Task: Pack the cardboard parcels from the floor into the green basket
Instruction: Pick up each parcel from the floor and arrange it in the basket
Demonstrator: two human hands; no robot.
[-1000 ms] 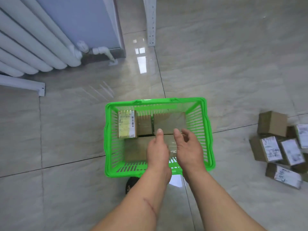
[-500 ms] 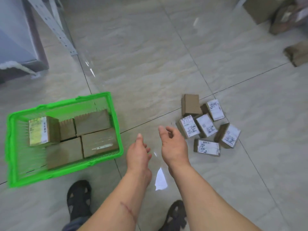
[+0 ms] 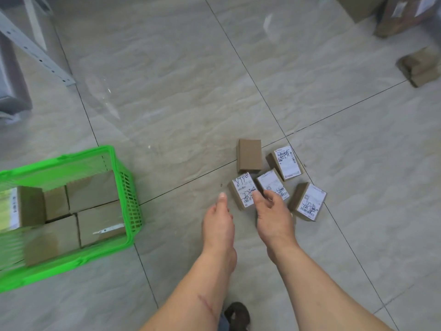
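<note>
The green basket (image 3: 130, 199) stands on the floor at the left, holding several cardboard parcels (image 3: 93, 191). Right of it, several small parcels lie in a cluster on the tiles: a plain brown one (image 3: 249, 155) at the back, and labelled ones (image 3: 243, 191), (image 3: 287, 162), (image 3: 307, 201) around it. My right hand (image 3: 272, 211) hovers open over the cluster, its fingers above two labelled parcels and covering part of one (image 3: 269, 183). My left hand (image 3: 218, 219) is open just left of the cluster, holding nothing.
Larger cardboard boxes (image 3: 405, 15) and a brown package (image 3: 421, 66) sit at the far right. A perforated metal post (image 3: 35, 51) leans at the upper left. My shoe (image 3: 237, 315) shows at the bottom edge.
My view has swung from the basket to the parcel cluster. Both hands left the basket and reached forward; the right hand is now over the labelled parcels.
</note>
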